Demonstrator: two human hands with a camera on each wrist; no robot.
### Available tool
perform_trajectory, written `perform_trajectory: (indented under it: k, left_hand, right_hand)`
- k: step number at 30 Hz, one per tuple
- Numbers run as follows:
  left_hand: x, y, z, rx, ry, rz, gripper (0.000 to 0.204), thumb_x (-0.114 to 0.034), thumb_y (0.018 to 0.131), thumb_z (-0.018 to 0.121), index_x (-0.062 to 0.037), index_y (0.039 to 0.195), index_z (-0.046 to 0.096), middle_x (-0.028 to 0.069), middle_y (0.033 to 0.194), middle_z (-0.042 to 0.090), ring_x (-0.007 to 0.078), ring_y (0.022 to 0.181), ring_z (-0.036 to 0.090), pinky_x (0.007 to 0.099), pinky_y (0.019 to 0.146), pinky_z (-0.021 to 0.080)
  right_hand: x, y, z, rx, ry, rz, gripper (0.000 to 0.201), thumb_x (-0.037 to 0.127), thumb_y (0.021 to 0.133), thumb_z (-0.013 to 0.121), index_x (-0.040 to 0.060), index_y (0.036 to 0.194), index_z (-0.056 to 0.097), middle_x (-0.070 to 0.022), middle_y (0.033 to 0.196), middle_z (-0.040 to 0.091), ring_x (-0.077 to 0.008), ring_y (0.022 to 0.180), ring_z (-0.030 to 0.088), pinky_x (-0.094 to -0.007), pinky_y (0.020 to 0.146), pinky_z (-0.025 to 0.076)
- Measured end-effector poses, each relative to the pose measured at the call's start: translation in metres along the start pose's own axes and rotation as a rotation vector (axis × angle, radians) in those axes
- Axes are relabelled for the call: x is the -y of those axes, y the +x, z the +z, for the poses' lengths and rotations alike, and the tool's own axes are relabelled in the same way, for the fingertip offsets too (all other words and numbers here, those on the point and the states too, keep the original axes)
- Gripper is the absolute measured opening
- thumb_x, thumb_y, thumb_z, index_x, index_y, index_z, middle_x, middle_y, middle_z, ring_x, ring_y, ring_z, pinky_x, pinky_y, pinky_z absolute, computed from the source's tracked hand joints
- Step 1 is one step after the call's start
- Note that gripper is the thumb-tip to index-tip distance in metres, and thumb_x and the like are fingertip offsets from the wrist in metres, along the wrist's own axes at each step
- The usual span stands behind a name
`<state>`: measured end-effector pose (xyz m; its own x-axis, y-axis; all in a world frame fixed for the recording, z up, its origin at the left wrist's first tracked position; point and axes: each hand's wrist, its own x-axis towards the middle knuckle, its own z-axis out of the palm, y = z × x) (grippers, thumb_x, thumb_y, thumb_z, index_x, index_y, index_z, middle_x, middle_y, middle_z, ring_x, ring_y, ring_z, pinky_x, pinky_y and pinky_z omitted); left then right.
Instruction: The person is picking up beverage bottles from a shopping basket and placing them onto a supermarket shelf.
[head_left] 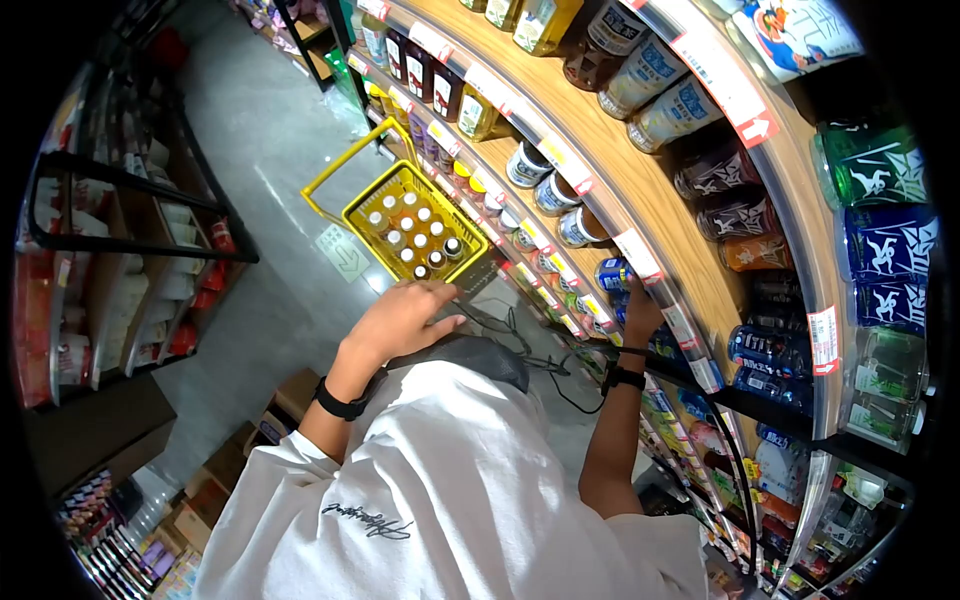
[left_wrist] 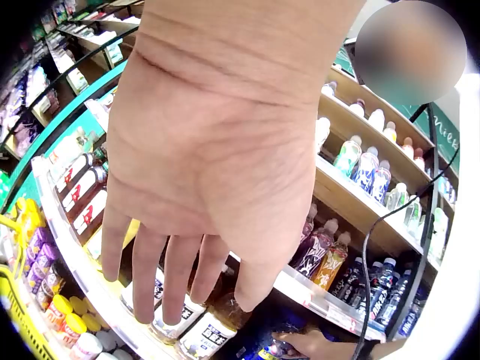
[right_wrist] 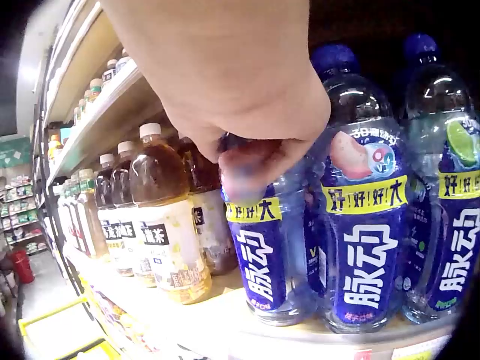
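In the right wrist view, my right hand (right_wrist: 225, 90) grips the upper part of a blue-labelled drink bottle (right_wrist: 259, 259) from above, the thumb and fingers curled round it. This bottle stands upright at the shelf front. Its cap is hidden by the hand. Close beside it is a matching bottle (right_wrist: 364, 232) with a peach on its label. The head view has my left hand (head_left: 405, 318) in front of the waist, holding nothing. Its fingers hang relaxed, palm bare in the left wrist view.
A yellow shopping basket (head_left: 372, 188) with a raised handle stands on the floor, holding several white-capped bottles (head_left: 409, 228). Brown tea bottles (right_wrist: 169, 225) line the shelf (right_wrist: 225, 307) beside the blue ones. A black cable (head_left: 560, 370) hangs near my waist. Another stocked rack (head_left: 130, 260) is at the left.
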<state>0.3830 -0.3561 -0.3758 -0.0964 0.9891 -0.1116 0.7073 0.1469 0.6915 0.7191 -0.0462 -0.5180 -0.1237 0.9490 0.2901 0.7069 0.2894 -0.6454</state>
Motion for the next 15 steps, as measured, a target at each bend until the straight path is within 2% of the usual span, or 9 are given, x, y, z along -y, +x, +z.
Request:
perform_trajectory:
  k: [2,3,5,6,7,9,10,15]
  left_hand:
    - [0.008,0.002,-0.014,0.037,0.014,-0.017,0.035,-0.032,0.097,0.066,-0.004,0.119,0.066,0.0189,0.107,0.072,0.0382,0.105,0.067,0.0466,0.095,0.051]
    - [0.013,0.002,-0.019,0.041,0.013,-0.009,0.035,-0.032,0.097,0.066,-0.004,0.119,0.066,0.0189,0.107,0.072,0.0382,0.105,0.067,0.0466,0.095,0.051]
    - [0.023,0.004,-0.027,0.036,-0.009,0.017,0.034,-0.031,0.097,0.066,-0.004,0.118,0.066,0.0192,0.106,0.072,0.038,0.104,0.067,0.0469,0.095,0.05]
    - [0.027,0.005,-0.032,0.042,-0.011,0.029,0.034,-0.031,0.097,0.066,-0.004,0.118,0.066,0.0192,0.106,0.072,0.038,0.104,0.067,0.0469,0.095,0.05]
    - [0.029,0.007,-0.038,0.027,-0.006,0.053,0.034,-0.03,0.096,0.067,-0.0025,0.116,0.067,0.0196,0.103,0.072,0.0391,0.101,0.068,0.0476,0.093,0.051]
    - [0.036,0.009,-0.049,0.016,0.0,0.084,0.034,-0.03,0.096,0.067,-0.001,0.115,0.067,0.02,0.101,0.072,0.0403,0.099,0.068,0.0483,0.091,0.053]
    - [0.04,0.011,-0.054,0.055,-0.008,0.069,0.034,-0.03,0.096,0.067,-0.002,0.116,0.067,0.0201,0.102,0.072,0.0403,0.099,0.068,0.0481,0.091,0.052]
    - [0.055,0.016,-0.078,0.098,0.025,0.101,0.034,-0.029,0.096,0.067,-0.0027,0.117,0.067,0.0203,0.103,0.072,0.0407,0.1,0.067,0.0483,0.09,0.052]
  right_hand:
    - [0.003,0.0,0.001,-0.049,0.116,-0.142,0.047,0.024,0.081,0.088,-0.0032,0.115,0.07,-0.0157,0.116,0.073,-0.0255,0.105,0.069,-0.0402,0.092,0.053]
    - [0.005,-0.006,0.002,-0.056,0.11,-0.139,0.047,0.024,0.081,0.088,-0.0032,0.115,0.07,-0.0157,0.116,0.073,-0.0255,0.105,0.069,-0.0402,0.092,0.053]
    - [0.059,-0.025,-0.005,-0.13,0.344,0.038,0.041,0.013,0.082,0.086,-0.0044,0.114,0.067,-0.018,0.113,0.072,-0.0266,0.1,0.069,-0.0414,0.097,0.051]
    - [0.059,-0.034,-0.001,-0.123,0.533,0.112,0.05,0.013,0.079,0.087,-0.0068,0.119,0.064,-0.0193,0.113,0.07,-0.0276,0.106,0.067,-0.0403,0.098,0.051]
    - [0.068,-0.043,0.0,-0.132,0.528,0.113,0.05,0.013,0.079,0.087,-0.0068,0.119,0.064,-0.0193,0.113,0.07,-0.0276,0.106,0.067,-0.0403,0.098,0.051]
    - [0.084,-0.06,0.002,-0.269,0.117,0.158,0.062,0.016,0.074,0.09,-0.008,0.123,0.06,-0.0204,0.117,0.067,-0.0304,0.111,0.065,-0.0411,0.097,0.051]
    - [0.082,-0.065,0.003,-0.259,0.15,0.106,0.073,0.02,0.07,0.093,-0.0075,0.128,0.058,-0.0235,0.127,0.065,-0.0322,0.115,0.065,-0.0424,0.101,0.051]
    - [0.082,-0.081,0.006,-0.173,-0.007,0.052,0.078,0.021,0.07,0.093,-0.006,0.134,0.058,-0.0265,0.135,0.063,-0.0334,0.122,0.064,-0.0438,0.105,0.05]
